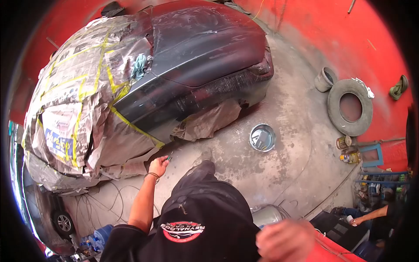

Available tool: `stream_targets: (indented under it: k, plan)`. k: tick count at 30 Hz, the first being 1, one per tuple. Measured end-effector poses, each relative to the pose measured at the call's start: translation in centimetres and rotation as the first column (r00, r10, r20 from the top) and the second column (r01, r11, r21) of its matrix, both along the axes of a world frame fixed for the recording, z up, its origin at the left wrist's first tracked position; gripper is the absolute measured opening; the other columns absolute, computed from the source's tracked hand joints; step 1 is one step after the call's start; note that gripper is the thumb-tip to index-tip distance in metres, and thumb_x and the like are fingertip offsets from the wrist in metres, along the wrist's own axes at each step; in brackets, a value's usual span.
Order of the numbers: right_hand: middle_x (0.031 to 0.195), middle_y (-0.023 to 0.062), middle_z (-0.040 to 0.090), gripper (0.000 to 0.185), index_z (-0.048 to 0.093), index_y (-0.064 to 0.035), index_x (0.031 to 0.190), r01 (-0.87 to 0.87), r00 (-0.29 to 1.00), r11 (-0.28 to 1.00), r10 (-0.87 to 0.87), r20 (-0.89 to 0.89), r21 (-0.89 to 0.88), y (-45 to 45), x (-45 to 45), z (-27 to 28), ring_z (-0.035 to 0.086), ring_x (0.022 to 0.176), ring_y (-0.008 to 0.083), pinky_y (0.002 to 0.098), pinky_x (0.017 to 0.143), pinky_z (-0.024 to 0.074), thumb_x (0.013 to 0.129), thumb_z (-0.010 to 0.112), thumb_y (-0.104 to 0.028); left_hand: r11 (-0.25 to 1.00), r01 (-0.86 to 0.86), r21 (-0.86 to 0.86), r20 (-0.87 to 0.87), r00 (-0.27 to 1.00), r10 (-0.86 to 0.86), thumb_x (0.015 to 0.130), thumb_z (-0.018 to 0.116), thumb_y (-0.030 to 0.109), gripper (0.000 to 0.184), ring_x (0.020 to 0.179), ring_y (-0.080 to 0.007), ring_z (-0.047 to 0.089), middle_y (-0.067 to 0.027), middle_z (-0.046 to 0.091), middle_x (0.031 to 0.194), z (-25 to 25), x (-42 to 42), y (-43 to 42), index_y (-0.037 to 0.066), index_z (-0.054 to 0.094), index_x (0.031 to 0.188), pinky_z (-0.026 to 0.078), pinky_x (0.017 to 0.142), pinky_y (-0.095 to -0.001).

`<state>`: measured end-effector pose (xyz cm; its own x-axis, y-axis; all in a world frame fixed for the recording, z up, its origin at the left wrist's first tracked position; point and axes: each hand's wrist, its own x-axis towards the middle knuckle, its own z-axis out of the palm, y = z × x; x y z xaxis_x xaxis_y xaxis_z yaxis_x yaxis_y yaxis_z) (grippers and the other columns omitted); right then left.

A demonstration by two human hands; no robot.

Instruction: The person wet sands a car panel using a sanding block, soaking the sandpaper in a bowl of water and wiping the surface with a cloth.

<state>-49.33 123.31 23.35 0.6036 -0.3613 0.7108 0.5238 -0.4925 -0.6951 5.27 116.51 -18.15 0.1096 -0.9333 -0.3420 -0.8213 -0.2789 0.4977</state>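
Observation:
My left hand [158, 167] is low beside the masked car, with its fingers pinched together. A tiny greenish thing shows at the fingertips, too small to name. My right hand [286, 240] is raised close to the camera at the lower right and smeared by motion, so its fingers cannot be read. In front of me stands the dark car [187, 56], its bare panel dull grey-black with reddish patches. Newspaper [70, 96] held with yellow tape covers its other end. A bluish-green cloth [139, 66] lies on the car at the paper's edge.
A bucket [262, 138] with liquid and a dark item stands on the stained floor. By the red wall are a tire [350, 107], a grey bucket [325, 79] and small cans [343, 142]. A hose [102, 201] loops at left. Another person's hand [357, 221] shows lower right.

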Motion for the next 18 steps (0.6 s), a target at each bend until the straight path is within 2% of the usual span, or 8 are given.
stream_targets:
  k: [1,4,7,8,14,16,17,18]
  plan:
    - [0.095,0.0075,0.075,0.021,0.084,-0.0069,0.105,-0.024,0.998,0.999,0.025,-0.053,0.024,-1.9,0.9,-0.8,0.068,0.077,0.0262,0.0428,0.076,0.0570,0.108,0.082,-0.028,0.999,0.029,-0.017,0.003,1.000,-0.029,0.104,0.076,0.033,0.041,0.110,-0.0437,0.078,-0.0226,0.082,0.115,1.8,-1.4,-1.6,0.019,0.081,0.142,0.061,0.098,-0.0536]
    - [0.097,0.0074,0.077,0.018,0.083,-0.0048,0.102,-0.162,0.982,0.967,0.137,0.134,0.198,-4.6,3.7,-3.5,0.071,0.080,0.0287,0.0442,0.077,0.0584,0.103,0.088,-0.023,0.990,0.137,-0.022,0.069,0.988,-0.135,0.104,0.076,0.033,0.041,0.115,-0.0433,0.076,-0.0224,0.080,0.122,3.4,-2.0,-4.1,0.018,0.081,0.141,0.060,0.101,-0.0529]
    - [0.097,0.0067,0.079,0.019,0.082,-0.0045,0.100,-0.199,0.938,0.902,0.062,0.341,0.383,-9.3,8.0,-3.9,0.074,0.081,0.0297,0.0452,0.077,0.0592,0.103,0.088,-0.023,0.985,0.169,0.015,0.087,0.982,-0.170,0.103,0.077,0.035,0.039,0.117,-0.0437,0.075,-0.0222,0.079,0.124,1.0,0.4,-4.9,0.018,0.083,0.138,0.059,0.102,-0.0537]
    - [0.097,0.0051,0.079,0.023,0.082,-0.0052,0.098,-0.134,0.957,0.863,-0.014,0.289,0.487,-10.3,9.0,-3.8,0.074,0.081,0.0297,0.0452,0.079,0.0597,0.105,0.086,-0.026,0.985,0.168,0.023,0.065,0.983,-0.170,0.103,0.077,0.035,0.040,0.116,-0.0446,0.075,-0.0223,0.079,0.123,-0.4,1.6,-5.1,0.018,0.082,0.138,0.060,0.102,-0.0544]
    - [0.094,0.0066,0.077,0.041,0.080,-0.0112,0.097,-0.357,0.934,0.789,0.295,0.202,0.499,-24.4,15.8,-7.8,0.075,0.086,0.0292,0.0458,0.089,0.0520,0.110,0.075,-0.050,0.932,0.068,0.356,0.078,0.992,-0.103,0.104,0.078,0.034,0.039,0.114,-0.0419,0.080,-0.0228,0.083,0.122,-3.8,8.5,-6.2,0.016,0.083,0.139,0.063,0.101,-0.0494]
    - [0.106,0.0086,0.075,0.035,0.078,-0.0122,0.112,-0.143,0.988,0.860,0.150,0.026,0.489,-29.5,16.6,-9.4,0.072,0.099,0.0297,0.0503,0.097,0.0501,0.104,0.081,-0.046,0.876,0.034,0.481,0.081,0.993,-0.083,0.104,0.078,0.034,0.039,0.112,-0.0390,0.082,-0.0223,0.084,0.119,-4.9,11.3,-7.4,0.015,0.083,0.138,0.063,0.101,-0.0460]
    - [0.117,0.0105,0.072,0.040,0.076,-0.0123,0.126,0.110,0.991,0.925,-0.074,-0.110,0.365,-32.1,17.0,-11.1,0.069,0.108,0.0294,0.0540,0.102,0.0495,0.099,0.085,-0.041,0.881,0.053,0.471,0.038,0.996,-0.081,0.104,0.079,0.034,0.040,0.110,-0.0380,0.083,-0.0220,0.084,0.117,-6.0,13.1,-7.5,0.015,0.083,0.138,0.064,0.100,-0.0454]
    - [0.131,0.0119,0.068,0.043,0.076,-0.0159,0.129,0.373,0.915,0.882,-0.299,-0.270,0.288,-35.4,17.4,-12.3,0.065,0.119,0.0337,0.0586,0.106,0.0471,0.099,0.084,-0.046,0.882,0.063,0.467,-0.002,0.998,-0.070,0.103,0.079,0.035,0.040,0.109,-0.0370,0.083,-0.0217,0.085,0.116,-6.9,15.2,-6.6,0.015,0.083,0.138,0.064,0.099,-0.0448]
